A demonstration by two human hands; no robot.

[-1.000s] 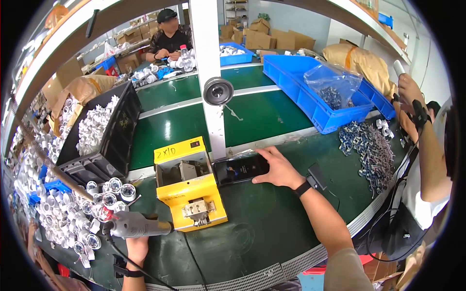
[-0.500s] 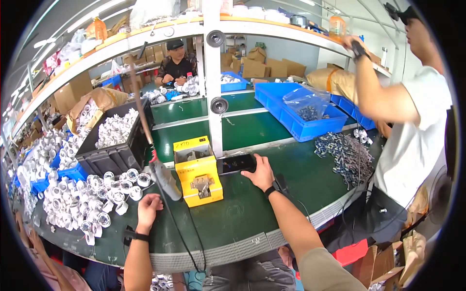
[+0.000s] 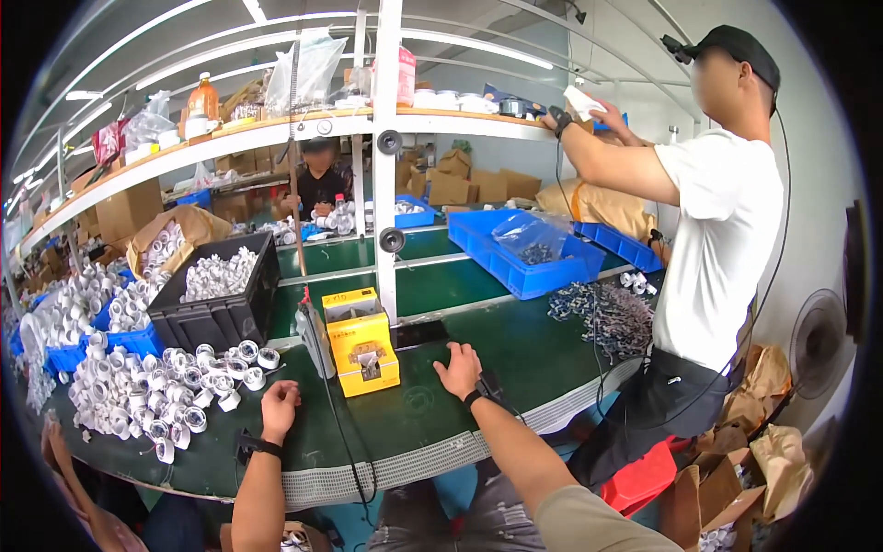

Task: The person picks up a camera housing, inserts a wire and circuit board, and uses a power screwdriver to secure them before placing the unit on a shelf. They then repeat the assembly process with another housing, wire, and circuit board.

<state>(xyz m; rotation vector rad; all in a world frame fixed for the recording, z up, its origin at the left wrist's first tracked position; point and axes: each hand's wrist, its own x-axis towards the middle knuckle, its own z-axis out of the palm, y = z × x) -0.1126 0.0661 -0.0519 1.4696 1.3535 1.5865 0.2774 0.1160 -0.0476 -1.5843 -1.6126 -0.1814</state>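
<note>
My right hand [image 3: 460, 370] is open, its fingers apart, above the green work surface [image 3: 441, 414]. Just beyond its fingertips lies a black phone [image 3: 421, 334], not touched by it. A yellow fixture [image 3: 361, 354] with a metal clamp on its front stands left of the phone. Beside the fixture a grey electric screwdriver [image 3: 315, 339] hangs upright on a cord. My left hand [image 3: 279, 410] rests with curled fingers and nothing visible in them. It is closest to a heap of white round lamp-holder-like parts [image 3: 152, 400].
A black crate [image 3: 216, 308] of white parts stands at the left. Blue bins [image 3: 524, 258] and a pile of small dark screw-like pieces [image 3: 602, 317] are at the right. A co-worker in a white shirt [image 3: 713, 239] reaches to the shelf [image 3: 441, 122]. Another person [image 3: 322, 179] sits across.
My right hand has let go of the phone and drawn back toward me. My left hand stays nearly in place. The view has tilted up, and the co-worker now holds something white at the shelf.
</note>
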